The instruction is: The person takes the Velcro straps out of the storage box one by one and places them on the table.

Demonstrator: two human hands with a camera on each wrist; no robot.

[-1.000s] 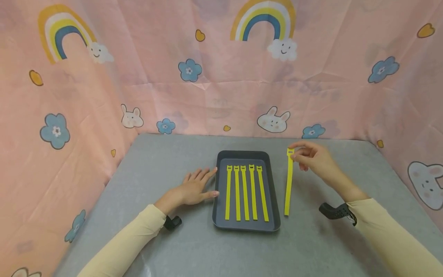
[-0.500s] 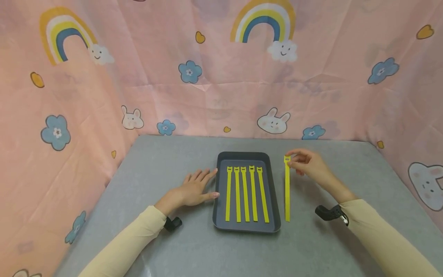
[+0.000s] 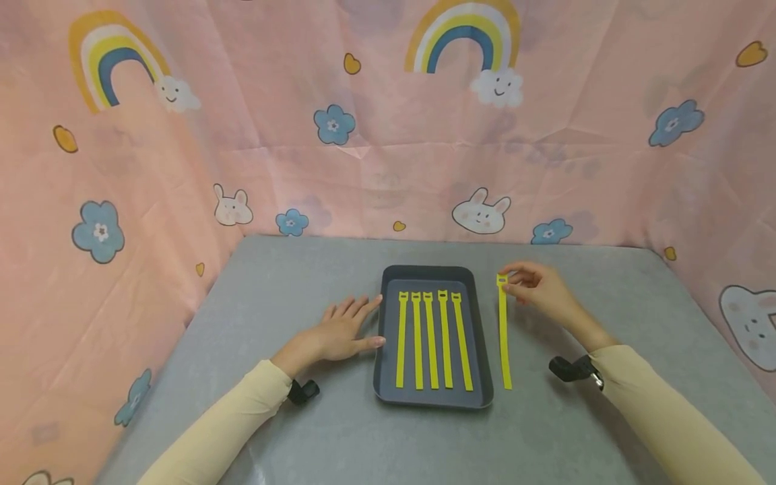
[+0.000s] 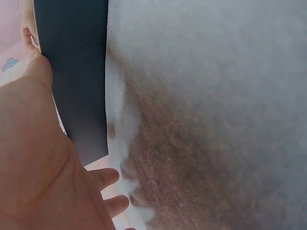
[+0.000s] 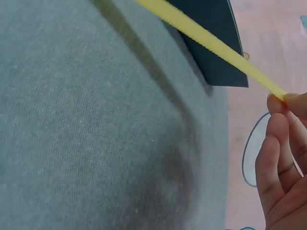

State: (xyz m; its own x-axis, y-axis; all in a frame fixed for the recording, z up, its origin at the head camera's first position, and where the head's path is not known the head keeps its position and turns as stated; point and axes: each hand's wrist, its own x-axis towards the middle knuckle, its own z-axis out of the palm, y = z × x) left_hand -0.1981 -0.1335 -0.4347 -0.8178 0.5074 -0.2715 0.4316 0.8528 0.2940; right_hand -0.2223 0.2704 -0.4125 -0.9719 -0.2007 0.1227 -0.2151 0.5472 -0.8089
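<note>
My right hand [image 3: 539, 289] pinches a yellow hook-and-loop cable tie [image 3: 504, 337] by its slotted head, thumb against forefinger. The tie hangs lengthwise just outside the right wall of the dark grey tray [image 3: 428, 272]. In the right wrist view the tie [image 5: 206, 36] slants over the table and its shadow falls below. Several matching cable ties [image 3: 431, 347] lie side by side in the tray, heads towards the back. With fingers spread, my left hand [image 3: 339, 331] touches the tray's left rim at forefinger and thumb. In the left wrist view the tray's outer wall [image 4: 72, 72] stands beside the thumb.
The grey table [image 3: 303, 431] runs back to a pink curtain [image 3: 388, 155] printed with rainbows, flowers and rabbits, which also rises on both sides. Black wrist mounts [image 3: 570, 369] sit on both forearms near the tabletop.
My right hand has moved slightly left and nearer to me, bringing the cable tie closer to the tray's right wall. The left hand and the tray have stayed in place.
</note>
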